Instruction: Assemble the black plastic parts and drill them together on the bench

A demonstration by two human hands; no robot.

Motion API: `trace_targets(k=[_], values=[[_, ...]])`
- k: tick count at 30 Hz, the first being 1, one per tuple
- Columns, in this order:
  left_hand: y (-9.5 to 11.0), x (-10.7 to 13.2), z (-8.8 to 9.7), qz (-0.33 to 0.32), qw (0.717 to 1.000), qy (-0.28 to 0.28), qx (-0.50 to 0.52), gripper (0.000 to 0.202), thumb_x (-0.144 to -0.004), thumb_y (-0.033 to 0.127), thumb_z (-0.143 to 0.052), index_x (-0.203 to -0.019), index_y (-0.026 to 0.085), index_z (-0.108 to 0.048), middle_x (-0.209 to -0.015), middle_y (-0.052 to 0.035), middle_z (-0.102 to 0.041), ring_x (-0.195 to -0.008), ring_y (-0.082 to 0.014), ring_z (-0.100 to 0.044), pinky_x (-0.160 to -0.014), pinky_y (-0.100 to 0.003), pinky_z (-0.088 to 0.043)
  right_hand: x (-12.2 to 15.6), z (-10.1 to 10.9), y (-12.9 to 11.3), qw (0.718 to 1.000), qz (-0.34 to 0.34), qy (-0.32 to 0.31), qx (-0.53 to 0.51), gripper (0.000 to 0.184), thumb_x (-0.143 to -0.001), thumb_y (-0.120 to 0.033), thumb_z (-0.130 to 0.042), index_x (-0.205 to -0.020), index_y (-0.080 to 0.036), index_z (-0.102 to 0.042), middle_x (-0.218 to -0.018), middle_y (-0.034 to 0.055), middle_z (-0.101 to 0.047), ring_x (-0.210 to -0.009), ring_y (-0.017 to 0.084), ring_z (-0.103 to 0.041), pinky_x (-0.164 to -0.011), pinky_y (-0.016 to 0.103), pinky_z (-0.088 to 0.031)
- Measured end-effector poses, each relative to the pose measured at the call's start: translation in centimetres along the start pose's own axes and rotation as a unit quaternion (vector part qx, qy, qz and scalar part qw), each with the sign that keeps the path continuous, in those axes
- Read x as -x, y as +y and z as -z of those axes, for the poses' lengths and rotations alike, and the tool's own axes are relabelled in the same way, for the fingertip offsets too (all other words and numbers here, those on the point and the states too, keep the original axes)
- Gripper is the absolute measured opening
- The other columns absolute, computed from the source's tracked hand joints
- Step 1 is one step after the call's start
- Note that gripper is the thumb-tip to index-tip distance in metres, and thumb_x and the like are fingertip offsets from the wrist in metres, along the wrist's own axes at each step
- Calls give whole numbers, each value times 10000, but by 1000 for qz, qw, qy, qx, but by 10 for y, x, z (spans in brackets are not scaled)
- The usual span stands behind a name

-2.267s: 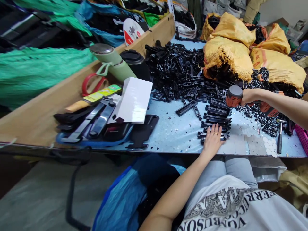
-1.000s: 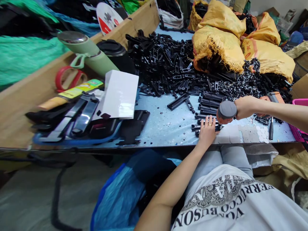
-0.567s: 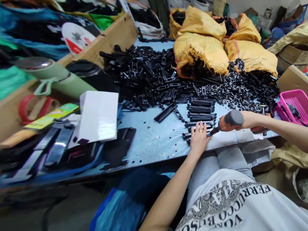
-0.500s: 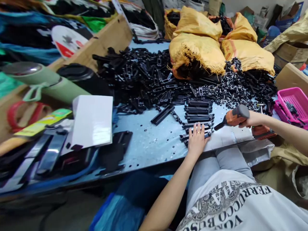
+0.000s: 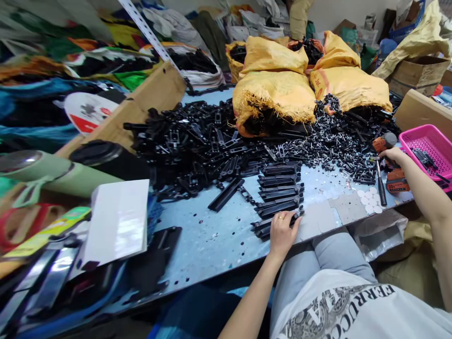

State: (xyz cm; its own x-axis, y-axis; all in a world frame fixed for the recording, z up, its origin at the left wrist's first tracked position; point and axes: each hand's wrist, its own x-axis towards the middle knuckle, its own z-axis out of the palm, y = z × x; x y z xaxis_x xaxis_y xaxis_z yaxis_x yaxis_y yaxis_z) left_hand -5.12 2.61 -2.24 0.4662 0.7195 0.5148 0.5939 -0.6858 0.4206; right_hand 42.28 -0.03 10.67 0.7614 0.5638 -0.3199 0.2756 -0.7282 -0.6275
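My left hand point(image 5: 281, 231) lies flat, fingers stretched, on the nearest of a row of black plastic bars point(image 5: 278, 188) lined up on the blue table point(image 5: 219, 235). A ring shows on one finger. My right hand point(image 5: 394, 155) is far to the right, wrapped round the orange and grey cordless drill point(image 5: 388, 160), which rests on the table by a heap of small black parts point(image 5: 339, 141). A small hammer point(image 5: 379, 181) lies just left of the drill.
A big pile of black plastic pieces point(image 5: 197, 141) covers the table's middle. Yellow sacks point(image 5: 275, 89) stand behind it. A pink basket point(image 5: 429, 150) is at the right edge. A green flask point(image 5: 52, 172), a white card point(image 5: 118, 221) and dark tools crowd the left.
My right hand has carried the drill from above the bars over to the right and set it down near the pink basket. The left hand stays on the bars. The view swung right.
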Motion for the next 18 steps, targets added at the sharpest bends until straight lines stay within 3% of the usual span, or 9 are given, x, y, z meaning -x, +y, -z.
trace_targets(k=[6, 15, 18], values=[[5, 6, -14, 85, 995, 54, -17, 268, -847, 423, -531, -811, 193, -664, -821, -92, -631, -817, -224, -561, -797, -373, -460, -12, -5, 9, 1000, 10, 4, -29, 264, -681, -209, -707, -887, -82, -600, -419, -18, -466, -384, 114, -436, -386, 236, -381], [14, 1, -15, 85, 994, 39, -53, 309, -889, 379, -454, -842, 159, -666, -816, -109, -633, -834, -239, -552, -770, -366, -428, -6, -6, 9, 999, 9, 23, -24, 301, -668, -239, -743, -877, -68, -609, -488, 6, -497, -432, 124, -467, -429, 263, -407], [14, 1, -11, 80, 995, 18, -49, 307, -889, 379, -447, -856, 166, -666, -836, -106, -634, -838, -237, -553, -782, -364, -426, 0, -5, 6, 998, 29, 42, 41, 344, -673, -284, -742, -909, -66, -621, -554, 39, -550, -512, 153, -527, -500, 281, -443]])
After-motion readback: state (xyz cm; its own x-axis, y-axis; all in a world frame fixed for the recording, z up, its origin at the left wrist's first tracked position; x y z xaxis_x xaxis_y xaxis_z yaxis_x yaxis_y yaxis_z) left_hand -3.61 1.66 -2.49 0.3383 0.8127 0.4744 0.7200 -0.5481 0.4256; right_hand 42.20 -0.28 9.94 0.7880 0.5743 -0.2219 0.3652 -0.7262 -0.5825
